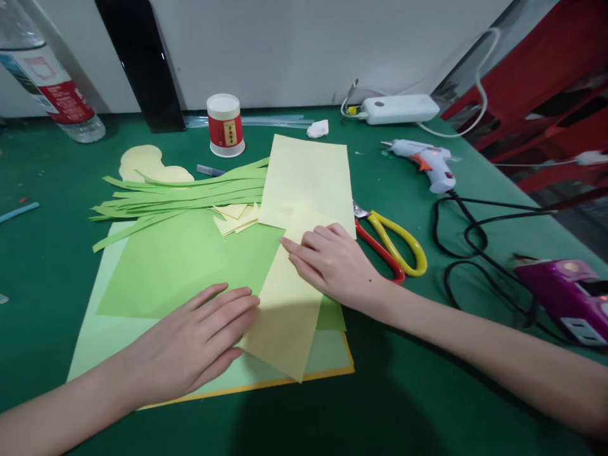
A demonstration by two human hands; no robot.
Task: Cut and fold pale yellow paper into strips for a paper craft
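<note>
Centre: my flat left hand [199, 335] and loosely bent right hand [335, 263] touch a pale-yellow paper strip [287, 323]; upper-left, I can't read the red-and-white bottle label [64, 95].

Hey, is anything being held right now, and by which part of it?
Nothing looks gripped: the left hand touches the left edge of the yellow paper strip, and the right hand lies over its upper part.

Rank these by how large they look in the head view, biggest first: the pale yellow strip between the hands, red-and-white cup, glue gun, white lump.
1. Pale yellow strip
2. Glue gun and red-and-white cup: too alike to rank
3. White lump
</note>
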